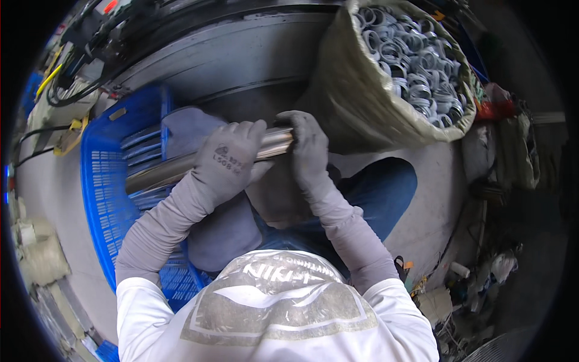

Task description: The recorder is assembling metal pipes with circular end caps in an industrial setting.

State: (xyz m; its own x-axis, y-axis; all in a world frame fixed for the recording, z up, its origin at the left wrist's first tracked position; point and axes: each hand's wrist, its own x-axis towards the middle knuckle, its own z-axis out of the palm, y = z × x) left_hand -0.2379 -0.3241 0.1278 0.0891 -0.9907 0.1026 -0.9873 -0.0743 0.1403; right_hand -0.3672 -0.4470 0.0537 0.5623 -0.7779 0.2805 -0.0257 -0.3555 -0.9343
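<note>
Left grip (232, 154) around metal rods (164, 171), axis up-right

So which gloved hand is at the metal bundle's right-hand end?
The right hand, cupped at that end of the metal bundle; the left hand wraps it farther left, nearer the blue basket.

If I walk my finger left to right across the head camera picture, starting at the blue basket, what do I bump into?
Blue basket → left grip in a gray glove → right grip, gloved too → pile of gray rings → red thing.
</note>
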